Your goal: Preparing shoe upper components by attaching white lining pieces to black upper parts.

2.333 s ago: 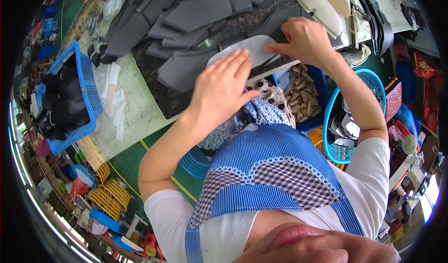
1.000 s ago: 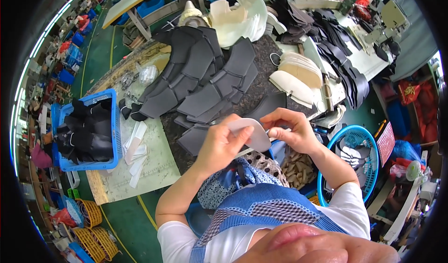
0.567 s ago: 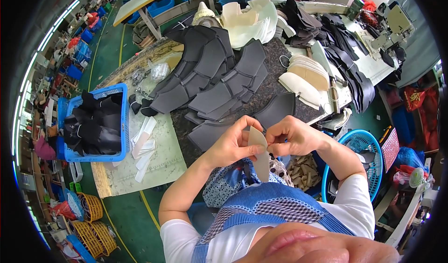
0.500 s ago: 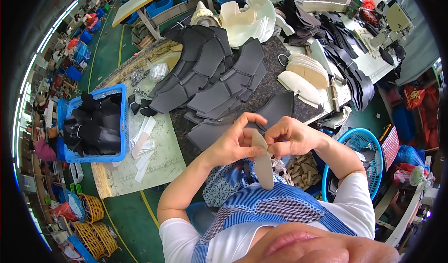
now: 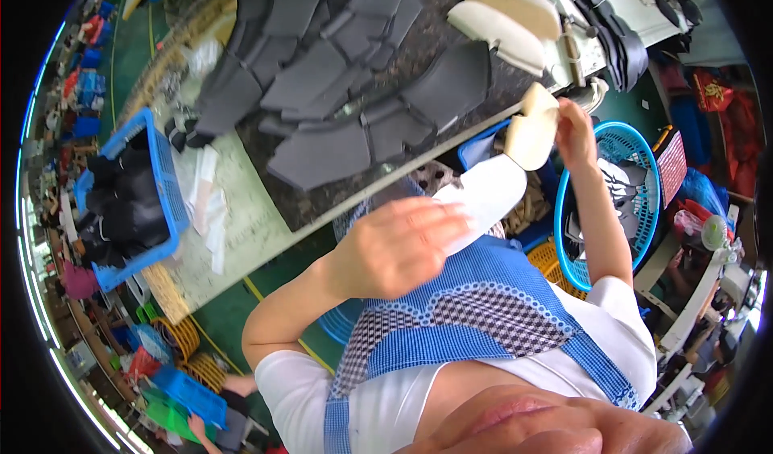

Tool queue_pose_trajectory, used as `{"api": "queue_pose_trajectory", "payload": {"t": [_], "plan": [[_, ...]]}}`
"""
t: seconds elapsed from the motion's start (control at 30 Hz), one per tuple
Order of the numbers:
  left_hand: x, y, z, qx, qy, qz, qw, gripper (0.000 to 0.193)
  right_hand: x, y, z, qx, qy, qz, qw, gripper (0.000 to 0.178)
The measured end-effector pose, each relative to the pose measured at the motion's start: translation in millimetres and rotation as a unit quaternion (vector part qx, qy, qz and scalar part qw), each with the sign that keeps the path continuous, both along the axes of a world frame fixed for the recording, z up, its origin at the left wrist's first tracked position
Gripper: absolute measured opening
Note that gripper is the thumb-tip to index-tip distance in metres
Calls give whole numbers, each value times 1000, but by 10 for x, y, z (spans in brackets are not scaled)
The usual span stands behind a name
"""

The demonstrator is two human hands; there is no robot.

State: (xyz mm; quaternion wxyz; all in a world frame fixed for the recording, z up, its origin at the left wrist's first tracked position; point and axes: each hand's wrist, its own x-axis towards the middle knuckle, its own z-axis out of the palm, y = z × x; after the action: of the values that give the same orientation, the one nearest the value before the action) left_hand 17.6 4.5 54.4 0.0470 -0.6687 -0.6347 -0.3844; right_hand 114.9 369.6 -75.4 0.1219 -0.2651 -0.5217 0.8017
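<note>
My right hand point(image 5: 577, 134) pinches the edge of a curved, cream-coloured piece point(image 5: 535, 128) in front of my body. Below it hangs a white sheet-like piece point(image 5: 493, 194) of similar outline, meeting the cream one at its lower end; whether they are joined I cannot tell. My left hand point(image 5: 411, 244) is closed on the lower end of the white sheet, fingers pressed together and a little smeared by motion. Just beyond, along the table's near edge, lies a dark grey shaped panel point(image 5: 322, 152), apart from both hands.
Overlapping grey panels point(image 5: 310, 63) cover the dark tabletop. Cream pieces point(image 5: 499, 35) lie stacked at the far right. A blue crate point(image 5: 173, 204) of black parts stands left, near white strips point(image 5: 205, 204). To my right is a round blue basket point(image 5: 564, 228). Someone's hand point(image 5: 196, 426) shows lower left.
Both hands were close together on one upright beige piece. Now they are apart: the right has moved right and away with the cream piece, the left toward me with the white sheet. The view has shifted.
</note>
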Motion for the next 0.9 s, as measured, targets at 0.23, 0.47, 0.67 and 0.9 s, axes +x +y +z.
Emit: {"api": "queue_pose_trajectory", "payload": {"t": [0.23,0.47,0.67,0.9], "plan": [[76,-299,-383,-127,-690,181,689,32,272,-424,282,218,-219,233,922,45],[-431,-33,-344,-45,-463,314,828,27,-897,-1079,916,452,19,351,820,49],[-588,-123,-645,-155,-330,407,838,34,-1126,-1199,792,593,-28,384,707,49],[-620,61,-338,-393,-80,503,765,46,-1161,-1305,626,674,-10,350,651,48]]}}
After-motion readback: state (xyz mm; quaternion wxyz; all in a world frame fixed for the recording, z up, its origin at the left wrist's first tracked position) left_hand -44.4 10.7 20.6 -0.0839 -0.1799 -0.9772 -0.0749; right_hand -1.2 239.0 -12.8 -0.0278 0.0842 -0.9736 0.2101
